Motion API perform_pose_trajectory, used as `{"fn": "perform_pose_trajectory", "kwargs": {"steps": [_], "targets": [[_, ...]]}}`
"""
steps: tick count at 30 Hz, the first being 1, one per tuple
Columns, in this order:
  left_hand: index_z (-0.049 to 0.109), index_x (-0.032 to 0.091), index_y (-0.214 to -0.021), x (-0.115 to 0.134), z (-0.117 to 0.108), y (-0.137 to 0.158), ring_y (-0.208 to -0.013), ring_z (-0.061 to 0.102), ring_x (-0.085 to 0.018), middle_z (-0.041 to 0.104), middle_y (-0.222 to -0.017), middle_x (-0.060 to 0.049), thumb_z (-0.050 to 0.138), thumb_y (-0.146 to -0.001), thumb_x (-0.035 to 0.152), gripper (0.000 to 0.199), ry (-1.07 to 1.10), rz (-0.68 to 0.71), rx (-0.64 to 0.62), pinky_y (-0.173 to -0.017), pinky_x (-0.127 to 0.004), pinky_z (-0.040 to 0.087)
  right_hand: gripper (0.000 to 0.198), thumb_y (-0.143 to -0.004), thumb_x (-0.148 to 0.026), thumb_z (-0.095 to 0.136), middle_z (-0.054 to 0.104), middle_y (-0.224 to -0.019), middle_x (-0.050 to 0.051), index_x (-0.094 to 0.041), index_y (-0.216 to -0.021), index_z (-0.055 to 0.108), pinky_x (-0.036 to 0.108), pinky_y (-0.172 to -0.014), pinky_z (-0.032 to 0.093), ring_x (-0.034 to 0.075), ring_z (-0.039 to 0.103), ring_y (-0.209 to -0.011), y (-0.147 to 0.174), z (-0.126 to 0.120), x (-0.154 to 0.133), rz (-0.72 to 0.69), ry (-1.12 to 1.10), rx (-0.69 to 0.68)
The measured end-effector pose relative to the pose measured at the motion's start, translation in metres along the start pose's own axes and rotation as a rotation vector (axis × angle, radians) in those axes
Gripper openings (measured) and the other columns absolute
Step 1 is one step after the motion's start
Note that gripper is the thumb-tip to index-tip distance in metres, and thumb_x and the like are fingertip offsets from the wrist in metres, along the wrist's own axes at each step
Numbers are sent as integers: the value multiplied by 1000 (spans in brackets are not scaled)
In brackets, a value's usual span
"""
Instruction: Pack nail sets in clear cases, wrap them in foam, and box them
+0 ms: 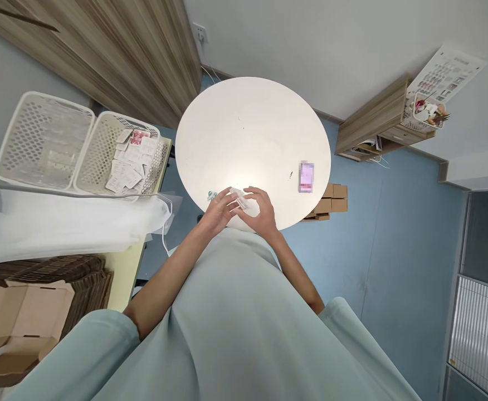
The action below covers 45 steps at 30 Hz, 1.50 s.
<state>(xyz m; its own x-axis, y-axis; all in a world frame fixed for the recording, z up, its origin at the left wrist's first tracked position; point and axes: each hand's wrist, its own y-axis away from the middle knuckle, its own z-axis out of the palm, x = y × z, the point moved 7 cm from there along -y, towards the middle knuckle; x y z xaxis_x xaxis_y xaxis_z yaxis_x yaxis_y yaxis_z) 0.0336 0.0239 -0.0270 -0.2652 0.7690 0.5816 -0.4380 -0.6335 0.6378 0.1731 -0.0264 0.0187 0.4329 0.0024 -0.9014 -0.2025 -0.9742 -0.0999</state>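
Note:
My left hand (pixel 221 210) and my right hand (pixel 260 210) meet over the near edge of a round white table (pixel 252 128). Between their fingertips they hold a small clear packet (pixel 239 197); what it contains is too small to tell. A small bluish item (pixel 211 195) lies on the table just left of my left hand. A phone with a pink screen (pixel 306 176) lies on the table to the right, apart from both hands.
On a side table at left stand two white perforated baskets: one (pixel 43 139) looks nearly bare, the other (pixel 121 156) holds several small packets. White foam sheets (pixel 68 223) and flat cardboard boxes (pixel 27 312) lie below them. Small cartons (pixel 331 200) sit on the blue floor.

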Motion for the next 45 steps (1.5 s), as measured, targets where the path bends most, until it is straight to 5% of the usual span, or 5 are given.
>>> {"fn": "perform_pose_trajectory", "kwargs": {"steps": [5, 13, 22, 27, 45], "targets": [[73, 22, -114, 5, -9, 0, -102, 76, -25, 79, -117, -9, 87, -82, 48, 44, 18, -85, -121, -85, -36, 62, 67, -87, -54, 90, 60, -163, 11, -31, -144, 62, 56, -131, 42, 32, 52, -156, -2, -6, -3, 96, -191, -204], [75, 22, -118, 5, -25, 8, -112, 77, -30, 79, -122, -12, 85, -86, 57, 48, -96, -143, -197, -92, -40, 63, 48, -85, -48, 90, 72, -144, 8, -29, -122, 67, 55, -128, 46, 30, 65, -142, 3, 8, -5, 155, -223, -233], [51, 30, -162, 29, -40, 22, -153, 54, -39, 58, -163, -16, 94, -77, 62, 100, -451, 159, -112, -124, -56, 49, 55, -78, -60, 93, 74, -129, 7, -28, -113, 66, 49, -127, 49, 26, 69, -130, 13, 29, 17, 291, -405, -111], [47, 30, -167, 35, -40, 27, -143, 63, -39, 62, -157, -17, 97, -73, 61, 111, -565, 229, -132, -123, -60, 50, 58, -76, -62, 94, 74, -130, 8, -28, -116, 72, 50, -127, 50, 27, 70, -128, 17, 35, 19, 335, -438, -124], [67, 26, -155, 34, -65, 29, -134, 70, -42, 66, -153, -16, 106, -62, 54, 105, -533, 97, -102, -115, -60, 58, 62, -81, -60, 92, 74, -146, 4, -34, -136, 80, 48, -123, 53, 26, 73, -127, 22, 52, 16, 420, -428, -299]]}}
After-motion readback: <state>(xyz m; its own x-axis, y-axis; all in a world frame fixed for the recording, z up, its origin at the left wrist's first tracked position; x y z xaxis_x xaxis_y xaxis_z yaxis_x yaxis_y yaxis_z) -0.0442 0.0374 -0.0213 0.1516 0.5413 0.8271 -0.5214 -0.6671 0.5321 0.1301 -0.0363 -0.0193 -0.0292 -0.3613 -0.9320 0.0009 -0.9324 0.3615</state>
